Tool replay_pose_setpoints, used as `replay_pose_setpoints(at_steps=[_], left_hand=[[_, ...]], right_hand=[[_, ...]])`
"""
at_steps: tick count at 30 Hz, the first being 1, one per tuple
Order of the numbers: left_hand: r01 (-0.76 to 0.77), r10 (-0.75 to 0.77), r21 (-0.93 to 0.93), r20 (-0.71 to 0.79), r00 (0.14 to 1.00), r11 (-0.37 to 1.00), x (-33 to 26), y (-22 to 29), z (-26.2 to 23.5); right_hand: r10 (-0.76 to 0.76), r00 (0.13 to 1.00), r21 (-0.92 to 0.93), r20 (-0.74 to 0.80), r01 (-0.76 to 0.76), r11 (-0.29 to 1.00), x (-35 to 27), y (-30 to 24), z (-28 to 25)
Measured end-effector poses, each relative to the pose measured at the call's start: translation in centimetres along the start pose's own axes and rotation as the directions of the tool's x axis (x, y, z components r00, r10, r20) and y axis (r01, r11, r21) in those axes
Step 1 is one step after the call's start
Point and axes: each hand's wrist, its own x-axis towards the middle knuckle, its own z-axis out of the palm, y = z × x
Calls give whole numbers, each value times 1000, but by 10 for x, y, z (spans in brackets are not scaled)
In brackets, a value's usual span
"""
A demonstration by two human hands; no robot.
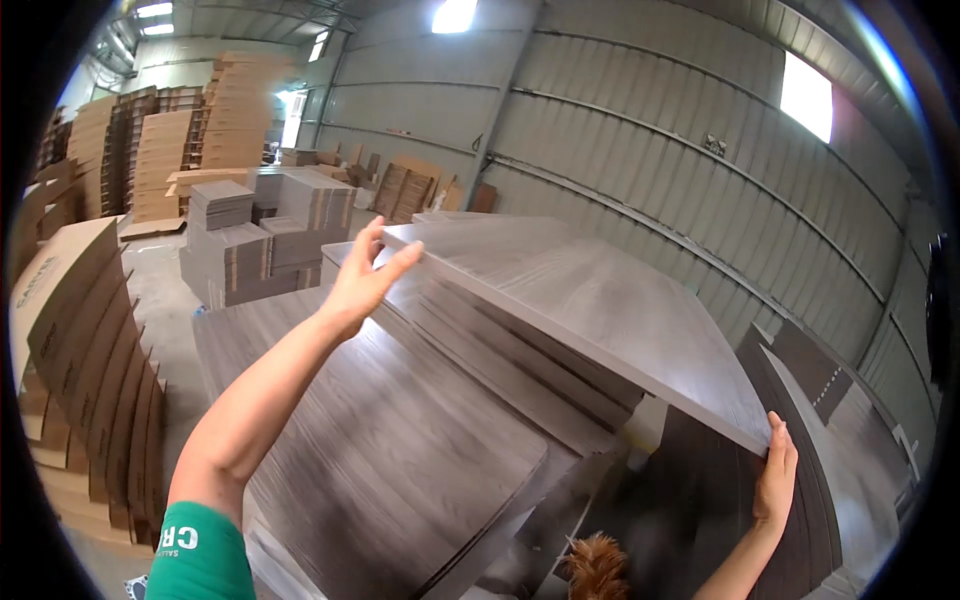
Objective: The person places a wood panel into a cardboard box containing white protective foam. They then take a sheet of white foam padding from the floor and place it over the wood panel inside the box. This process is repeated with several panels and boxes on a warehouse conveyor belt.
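Note:
A grey wood-grain board (590,280) is held tilted above a stack of similar panels. My left hand (368,275) grips its near left corner, thumb on the edge and fingers over the far side. At the board's right end, my right hand (778,465) is closed around the corner, its fingers pointing up and partly hidden. Under the board lies a stack of grey panels (500,360). Another wide wood-grain panel (370,430) tops the pile nearest me, below my left forearm.
Flattened brown cartons (75,330) lean in a row at the left. Grey panel stacks (265,240) stand behind on the floor, with tall cardboard piles (235,120) farther back. Dark panels (805,430) stand upright at the right, near the corrugated metal wall (660,120).

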Motion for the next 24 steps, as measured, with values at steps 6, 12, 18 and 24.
replay_pose_setpoints(at_steps=[6, 12, 18, 24], left_hand=[[112, -186, -659, -44, 982, 744, -40, 38, -47], [463, -240, -713, 398, 885, 526, -143, 162, -1], [471, -414, -576, 237, 879, 668, -127, 159, -91], [408, -459, -496, 22, 888, 766, -164, 184, -180]], right_hand=[[-235, 968, -69, 86, 241, 968, -81, -93, -14], [-559, 768, 404, 311, 426, 810, -158, -158, 23], [-186, 871, 821, 455, -330, 466, -155, -112, 71], [-176, 841, 839, 512, -533, -110, -87, -96, 126]])
